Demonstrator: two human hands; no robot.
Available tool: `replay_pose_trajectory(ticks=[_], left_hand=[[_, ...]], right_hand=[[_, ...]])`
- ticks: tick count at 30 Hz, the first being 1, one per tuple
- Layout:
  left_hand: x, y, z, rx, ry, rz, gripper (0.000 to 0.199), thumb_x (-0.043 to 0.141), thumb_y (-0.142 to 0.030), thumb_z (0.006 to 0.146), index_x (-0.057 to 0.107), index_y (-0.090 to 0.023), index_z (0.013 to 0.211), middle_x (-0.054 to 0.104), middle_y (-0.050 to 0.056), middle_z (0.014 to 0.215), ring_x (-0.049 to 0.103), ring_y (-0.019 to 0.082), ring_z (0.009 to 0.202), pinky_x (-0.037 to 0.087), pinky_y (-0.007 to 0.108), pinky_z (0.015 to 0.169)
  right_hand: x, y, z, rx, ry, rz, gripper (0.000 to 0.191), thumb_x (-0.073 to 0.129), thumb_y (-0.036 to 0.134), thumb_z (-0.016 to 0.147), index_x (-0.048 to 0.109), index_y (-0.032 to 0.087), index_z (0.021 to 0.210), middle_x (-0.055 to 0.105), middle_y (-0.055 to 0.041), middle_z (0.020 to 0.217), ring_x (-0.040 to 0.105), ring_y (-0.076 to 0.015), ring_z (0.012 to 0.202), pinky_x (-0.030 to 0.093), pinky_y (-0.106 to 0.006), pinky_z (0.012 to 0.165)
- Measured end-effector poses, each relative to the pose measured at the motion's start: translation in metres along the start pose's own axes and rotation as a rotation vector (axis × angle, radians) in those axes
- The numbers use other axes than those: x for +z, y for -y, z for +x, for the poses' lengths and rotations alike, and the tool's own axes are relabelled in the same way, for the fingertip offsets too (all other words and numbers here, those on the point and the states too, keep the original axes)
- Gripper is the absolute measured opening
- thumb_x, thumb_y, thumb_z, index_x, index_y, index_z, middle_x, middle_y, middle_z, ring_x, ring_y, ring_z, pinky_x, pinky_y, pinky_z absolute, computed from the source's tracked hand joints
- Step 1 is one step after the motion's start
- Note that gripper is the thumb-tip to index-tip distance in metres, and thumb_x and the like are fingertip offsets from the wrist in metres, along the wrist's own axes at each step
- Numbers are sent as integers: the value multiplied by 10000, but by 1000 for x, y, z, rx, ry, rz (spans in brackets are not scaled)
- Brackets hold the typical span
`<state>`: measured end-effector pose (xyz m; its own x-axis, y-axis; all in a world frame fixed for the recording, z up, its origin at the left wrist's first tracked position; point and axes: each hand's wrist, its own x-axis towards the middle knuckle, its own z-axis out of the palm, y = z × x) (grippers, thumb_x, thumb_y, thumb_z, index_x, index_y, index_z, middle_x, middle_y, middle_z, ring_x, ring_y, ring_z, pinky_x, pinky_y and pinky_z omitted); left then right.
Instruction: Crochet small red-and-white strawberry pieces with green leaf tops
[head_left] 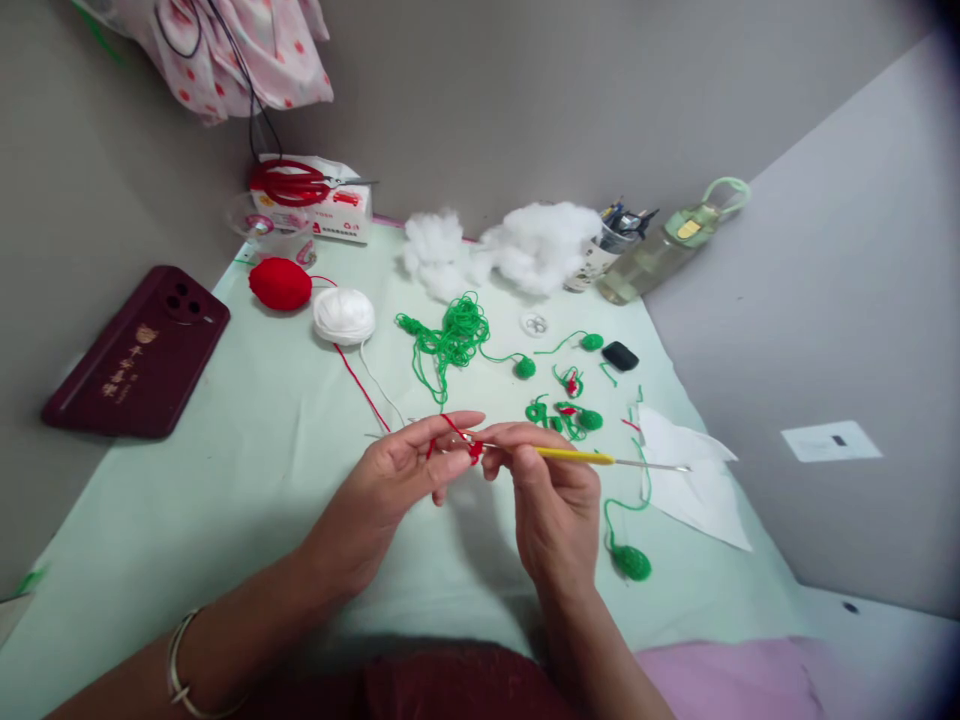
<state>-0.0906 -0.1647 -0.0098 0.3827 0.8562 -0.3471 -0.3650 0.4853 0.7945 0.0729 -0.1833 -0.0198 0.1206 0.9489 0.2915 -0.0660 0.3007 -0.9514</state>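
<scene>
Between thumb and fingers, my left hand (401, 470) pinches a small red crochet piece (476, 452), with red yarn running over the fingers. My right hand (551, 500) grips a crochet hook (574, 455) by its yellow handle, and the hook's far metal end points to the right. The hook's working tip meets the red piece, partly hidden by the fingers. Red yarn trails from the left hand towards a red yarn ball (280, 284). Beside that ball lies a white yarn ball (343, 316).
Behind the hands lie a green yarn tangle (457, 335) and white stuffing (541, 245). Small green crocheted pieces (630, 562) and white paper (694, 470) are at right. A water bottle (660, 255), pen cup (600, 255), scissors (296, 183) on a box and a phone (139, 355) edge the table.
</scene>
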Motion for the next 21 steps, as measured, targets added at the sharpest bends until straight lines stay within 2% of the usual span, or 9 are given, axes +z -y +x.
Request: replay_pose_trajectory(ticks=[3, 6, 8, 10, 12, 15, 17, 19, 21], left_hand=[[3, 0, 1, 1, -20, -48, 354, 861, -345, 840, 822, -278, 1186, 597, -34, 757, 403, 84, 635, 355, 226, 606], [7, 2, 2, -36, -22, -136, 440, 887, -321, 812, 799, -239, 1235, 539, -52, 688, 347, 64, 579, 304, 206, 551], [7, 2, 3, -95, 0, -204, 428, 885, -325, 813, 807, -201, 1216, 508, -56, 671, 304, 49, 553, 276, 192, 525], [4, 1, 4, -139, 18, -263, 375, 890, -305, 804, 830, -176, 1150, 530, -44, 705, 269, 33, 542, 259, 180, 504], [2, -1, 5, -133, 0, -288, 308, 893, -269, 796, 846, -177, 1087, 556, -35, 741, 266, 25, 545, 267, 169, 502], [1, -2, 5, -62, -43, -225, 318, 895, -238, 794, 840, -229, 1108, 569, -42, 739, 349, 36, 576, 308, 165, 534], [3, 0, 4, 3, -61, -168, 426, 898, -230, 793, 806, -272, 1207, 595, -46, 751, 410, 51, 616, 337, 175, 571], [6, 2, 2, 30, -67, -143, 514, 902, -238, 794, 767, -287, 1287, 595, -55, 734, 418, 60, 627, 345, 189, 593], [7, 3, 2, 4, -54, -140, 524, 894, -265, 807, 754, -281, 1312, 580, -64, 713, 389, 60, 607, 336, 205, 590]], right_hand=[[4, 1, -4, -143, 0, -214, 190, 629, 214, 1016, 803, 283, 1042, 799, -38, 960, 720, -168, 790, 603, -308, 665], [6, 0, -12, -382, 5, -565, 303, 685, 130, 963, 793, 325, 1169, 785, -56, 1073, 745, -194, 932, 631, -329, 750], [5, 0, -13, -456, 11, -654, 364, 696, 93, 945, 780, 325, 1213, 774, -65, 1116, 743, -190, 951, 629, -331, 782], [1, 1, -10, -389, -10, -559, 299, 664, 101, 967, 790, 292, 1159, 779, -54, 998, 737, -187, 906, 621, -333, 765], [-3, 3, -3, -234, -69, -363, 216, 616, 149, 1005, 793, 261, 1057, 748, -26, 840, 717, -172, 778, 604, -324, 694], [-3, 4, 3, -73, -89, -141, 221, 571, 227, 1038, 781, 241, 970, 715, -11, 805, 650, -128, 603, 557, -289, 575], [0, 3, 1, -118, -30, -232, 195, 603, 214, 1022, 790, 257, 989, 741, -24, 861, 686, -145, 680, 575, -301, 624], [5, 2, -4, -271, 11, -455, 227, 652, 153, 985, 803, 297, 1076, 784, -47, 985, 732, -185, 860, 599, -339, 743], [7, 1, -9, -398, -3, -569, 331, 676, 98, 956, 794, 327, 1164, 797, -63, 1114, 742, -208, 980, 603, -363, 815]])
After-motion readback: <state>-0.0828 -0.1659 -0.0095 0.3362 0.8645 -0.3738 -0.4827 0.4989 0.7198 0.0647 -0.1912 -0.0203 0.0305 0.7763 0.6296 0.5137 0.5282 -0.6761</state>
